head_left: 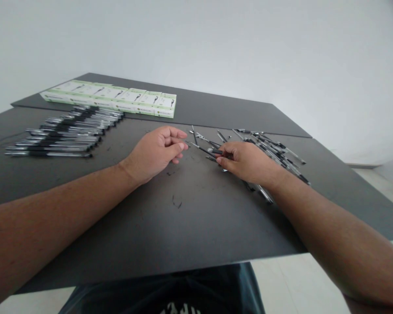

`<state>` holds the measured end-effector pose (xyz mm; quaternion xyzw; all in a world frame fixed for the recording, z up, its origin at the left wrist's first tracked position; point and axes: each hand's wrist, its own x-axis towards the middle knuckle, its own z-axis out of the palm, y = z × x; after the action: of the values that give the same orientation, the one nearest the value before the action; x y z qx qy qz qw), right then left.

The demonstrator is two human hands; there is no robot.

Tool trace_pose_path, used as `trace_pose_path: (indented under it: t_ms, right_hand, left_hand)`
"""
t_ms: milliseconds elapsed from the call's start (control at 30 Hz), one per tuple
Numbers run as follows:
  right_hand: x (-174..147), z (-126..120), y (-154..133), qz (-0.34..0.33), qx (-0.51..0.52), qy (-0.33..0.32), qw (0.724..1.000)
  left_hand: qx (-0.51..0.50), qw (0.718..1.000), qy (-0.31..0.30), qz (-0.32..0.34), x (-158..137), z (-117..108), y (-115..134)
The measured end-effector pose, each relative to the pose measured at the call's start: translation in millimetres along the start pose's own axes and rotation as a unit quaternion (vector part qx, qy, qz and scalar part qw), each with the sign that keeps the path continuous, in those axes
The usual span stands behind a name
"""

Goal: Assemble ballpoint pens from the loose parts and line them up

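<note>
My left hand (157,150) hovers over the middle of the table, fingers loosely curled and apart, with nothing seen in them. My right hand (244,161) is closed at the left side of a loose pile of pens (275,152). Between its thumb and fingers is a pen (216,151), of which only a short dark end shows; the rest is hidden by the hand. Several thin pens or refills (203,149) lie crosswise just left of those fingertips. At the left, a row of clear pens with black grips (65,131) lies side by side.
White and green boxes (118,98) with pen pictures stand in a line at the back left, behind the row of pens. Small dark scraps (176,203) are scattered on the grey table (183,235). A seam crosses the tabletop, and a pale wall rises behind it.
</note>
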<state>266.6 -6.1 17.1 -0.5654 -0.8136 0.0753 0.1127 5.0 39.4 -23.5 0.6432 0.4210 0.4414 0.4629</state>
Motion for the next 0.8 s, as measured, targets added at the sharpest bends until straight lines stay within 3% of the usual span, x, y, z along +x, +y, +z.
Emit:
trace_pose_path:
  t_ms: [300,567,800]
  right_hand:
    - [10.3,4.4,19.9,0.049,-0.049,-0.002,0.998]
    - [14.3,11.5,23.8,0.053,-0.048,-0.007,0.997]
    - [6.8,-6.8,27.0,0.041,-0.08,0.001,0.996]
  left_hand:
    - [0.024,1.0,-0.011,0.005,2.9,-1.8,-6.0]
    - [0.044,0.999,-0.02,0.007,1.9,-1.9,-2.2]
    - [0.049,0.999,-0.019,0.009,2.4,-2.8,-3.1]
